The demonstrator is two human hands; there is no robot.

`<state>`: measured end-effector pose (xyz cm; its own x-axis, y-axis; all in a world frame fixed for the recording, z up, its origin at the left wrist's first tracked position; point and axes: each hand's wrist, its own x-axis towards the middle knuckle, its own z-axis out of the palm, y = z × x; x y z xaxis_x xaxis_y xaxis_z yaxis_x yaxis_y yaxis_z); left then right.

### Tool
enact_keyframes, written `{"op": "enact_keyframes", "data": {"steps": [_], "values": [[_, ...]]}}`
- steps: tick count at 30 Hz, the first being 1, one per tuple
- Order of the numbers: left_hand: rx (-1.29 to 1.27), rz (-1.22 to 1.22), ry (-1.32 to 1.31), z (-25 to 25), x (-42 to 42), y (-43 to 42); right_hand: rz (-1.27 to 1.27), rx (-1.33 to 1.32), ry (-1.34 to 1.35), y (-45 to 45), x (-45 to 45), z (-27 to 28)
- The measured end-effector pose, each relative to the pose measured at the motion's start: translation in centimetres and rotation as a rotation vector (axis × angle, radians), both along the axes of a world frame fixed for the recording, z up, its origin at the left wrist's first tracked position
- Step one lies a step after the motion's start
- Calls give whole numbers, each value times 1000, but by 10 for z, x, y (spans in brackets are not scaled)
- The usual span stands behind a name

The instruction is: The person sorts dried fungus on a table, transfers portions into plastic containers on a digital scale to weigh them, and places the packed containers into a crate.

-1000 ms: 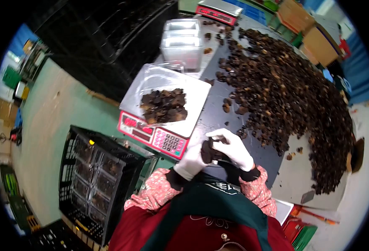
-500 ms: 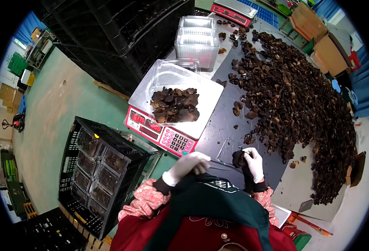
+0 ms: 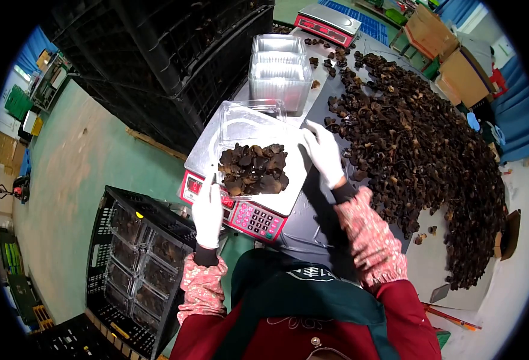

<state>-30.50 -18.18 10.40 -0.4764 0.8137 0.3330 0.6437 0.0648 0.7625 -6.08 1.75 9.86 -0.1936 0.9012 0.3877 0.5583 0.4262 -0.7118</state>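
Both mid-frame: our left hand (image 3: pixel 208 210) and right hand (image 3: pixel 324 155), fingers parted, flank the tub (image 3: pixel 255 196); one knock could spill it.

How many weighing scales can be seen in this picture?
2. One scale is under the filled clear box; the other scale stands farther away, beyond the stacked clear boxes. More could be hidden.

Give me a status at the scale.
Left hand at open clear clamshell, left side; right hand above scale. Wood ear mushrooms inside. No obstruction seen.
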Motion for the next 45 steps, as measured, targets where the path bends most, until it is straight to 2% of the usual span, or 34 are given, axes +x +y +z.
{"op": "enact_keyframes", "data": {"steps": [1,2,4,5,7,8,10,11,12,14,16,18,19,20,21,22,24,25,26,28,29,30,32,34,36,38,40,42,44,45], "values": [[-187,-8,-12,1,0,0,-29,38,-61,9,-19,3],[-171,2,80,-11,-2,0,-24,-98,-85,15,-33,9],[-170,7,76,-7,-2,3,-45,-294,-4,15,-54,26],[-170,8,73,-4,-2,4,13,-367,134,35,-58,6],[-261,-53,-21,1,-4,9,207,-581,513,29,-55,30],[-260,-53,-31,8,-5,8,216,-500,656,25,-55,29],[-345,-114,72,25,-4,10,279,-608,788,9,-43,60],[-220,-139,124,26,-4,9,333,-580,795,1,-36,64],[-217,-136,117,28,-4,10,334,-608,775,-19,-34,81],[-256,-158,227,31,-6,8,347,-745,811,-35,-14,75],[-206,-139,230,16,-11,10,331,-601,415,-66,-5,83],[-294,-189,-73,-7,-24,14,247,-437,294,-83,1,47],[-100,-239,-163,-15,-24,15,216,-309,216,-93,1,36],[-100,-237,-160,-21,-23,11,151,-221,134,-100,3,27],[-90,-241,-481,-10,-19,5,79,-137,52,-107,4,21],[-77,-240,-803,-1,-13,0,80,-142,58,-112,2,34],[-66,-246,-1049,3,-6,-7,-45,-487,-5,-121,1,51],[-53,-263,-953,1,-2,-11,0,-559,-156,-115,10,32],[-40,-279,-857,0,3,-14,-6,-561,-148,-113,16,28],[-119,-217,-672,6,14,-10,242,-1025,83,-108,23,32],[-90,-188,-740,-5,16,-8,396,-874,218,-107,29,11],[-57,-155,-805,-7,20,-6,404,-871,217,-111,29,16],[-78,-163,-798,-7,22,-5,511,-1054,489,-118,25,27],[3,-187,-920,2,28,-6,525,-1066,497,-118,25,23],[34,-176,-1023,-8,28,-5,496,-1136,716,-118,24,9],[110,-140,-1019,-5,38,-10,506,-964,708,-136,24,30],[242,-92,-1061,-1,48,-21,559,-622,462,-139,29,19],[277,-142,-1047,21,49,-34,513,-805,585,-161,24,74],[312,-36,-820,63,54,-57,539,-721,708,-183,12,105],[498,-50,-1014,72,54,-62,560,-711,802,-195,2,116]]}}
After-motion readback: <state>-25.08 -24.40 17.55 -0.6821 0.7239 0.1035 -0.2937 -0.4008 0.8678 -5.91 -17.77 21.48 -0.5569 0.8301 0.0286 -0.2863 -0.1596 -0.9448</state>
